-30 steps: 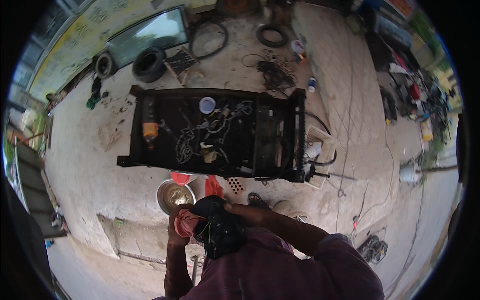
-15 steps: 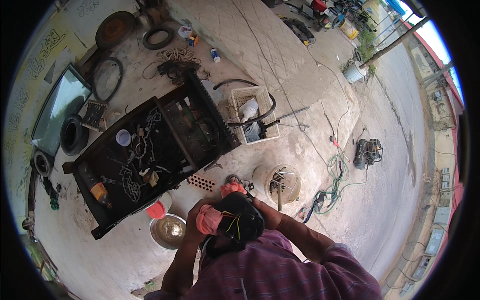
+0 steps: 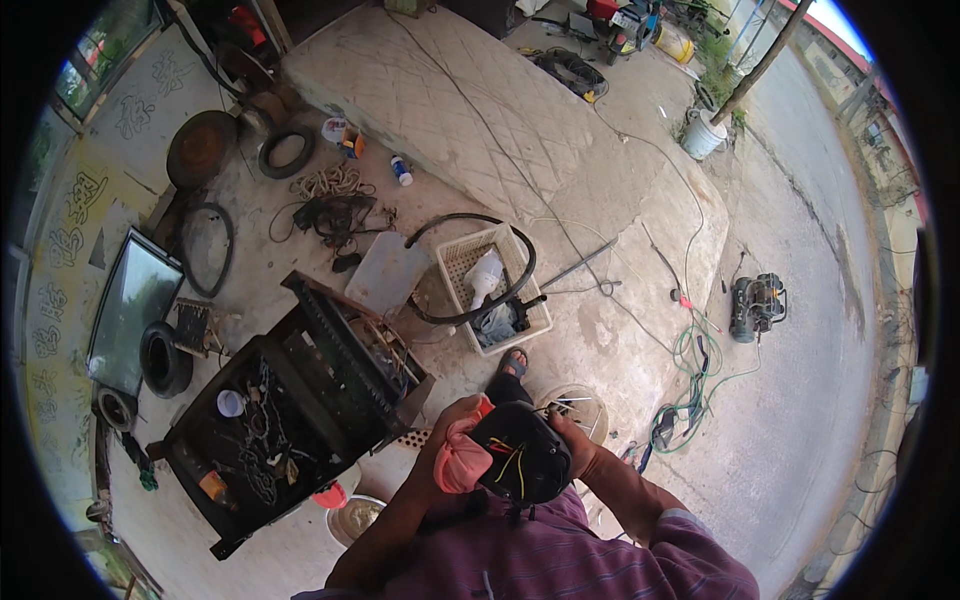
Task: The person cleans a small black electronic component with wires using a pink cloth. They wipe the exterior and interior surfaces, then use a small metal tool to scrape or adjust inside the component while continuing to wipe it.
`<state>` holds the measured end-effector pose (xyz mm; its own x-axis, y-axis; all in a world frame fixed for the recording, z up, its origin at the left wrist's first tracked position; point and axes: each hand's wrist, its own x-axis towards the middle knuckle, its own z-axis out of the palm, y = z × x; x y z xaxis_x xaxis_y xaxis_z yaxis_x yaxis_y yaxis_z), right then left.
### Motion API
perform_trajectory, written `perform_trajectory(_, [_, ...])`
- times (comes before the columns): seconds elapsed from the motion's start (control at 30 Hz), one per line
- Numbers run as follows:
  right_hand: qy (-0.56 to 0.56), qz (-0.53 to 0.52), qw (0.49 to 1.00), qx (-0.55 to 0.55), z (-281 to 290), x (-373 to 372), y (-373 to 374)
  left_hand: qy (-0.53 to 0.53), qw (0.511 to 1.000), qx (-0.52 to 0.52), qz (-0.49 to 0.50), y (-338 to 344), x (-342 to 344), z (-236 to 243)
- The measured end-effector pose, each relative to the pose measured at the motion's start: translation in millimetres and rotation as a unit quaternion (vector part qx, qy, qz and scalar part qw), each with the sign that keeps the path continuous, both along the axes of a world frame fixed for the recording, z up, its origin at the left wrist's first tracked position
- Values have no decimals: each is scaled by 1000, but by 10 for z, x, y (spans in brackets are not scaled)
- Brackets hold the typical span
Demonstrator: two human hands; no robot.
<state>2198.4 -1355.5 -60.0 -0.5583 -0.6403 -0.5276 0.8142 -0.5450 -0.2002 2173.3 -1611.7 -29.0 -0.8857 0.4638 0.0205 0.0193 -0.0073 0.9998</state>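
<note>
Close in front of my torso, both hands hold up a black rounded housing [image 3: 520,450] with red and yellow wires on its upper face. My left hand [image 3: 452,418] is closed on a pink-red cloth [image 3: 462,462] pressed against the housing's left side. On the opposite side, my right hand [image 3: 578,446] grips the rim, thumb near the top edge. The fingers beneath the housing are hidden.
A dark metal cart [image 3: 335,470] with chains and tools stands left. Ahead are a cream crate [image 3: 452,262] with a black hose and a bucket [image 3: 603,425] of rods. Green hoses [image 3: 690,400] and a small compressor [image 3: 757,307] lie right; tyres [image 3: 163,360] far left.
The whole view has shifted, with the cart now lower and the crate nearer my feet. One sandalled foot shows ahead by the crate. The housing stays in both hands, its wired face showing more fully.
</note>
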Motion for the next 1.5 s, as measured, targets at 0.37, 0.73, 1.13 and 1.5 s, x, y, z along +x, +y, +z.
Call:
perform_trajectory(0.37, [9,55,994,96,439,-1693,932,-74,996,37,8,1053,-1422,171])
perform_trajectory(0.73, [244,39,913,324,902,-1909,1638,-51,997,37,-47,1576,-2382,601])
perform_trajectory(1.13, [351,41,602,716,1476,-2147,1326,117,984,-16,-136,1725,-2962,790])
perform_trajectory(1.5, [232,-181,782,549,444,-3035,2421,329,934,-135,-20,3217,-3652,561])
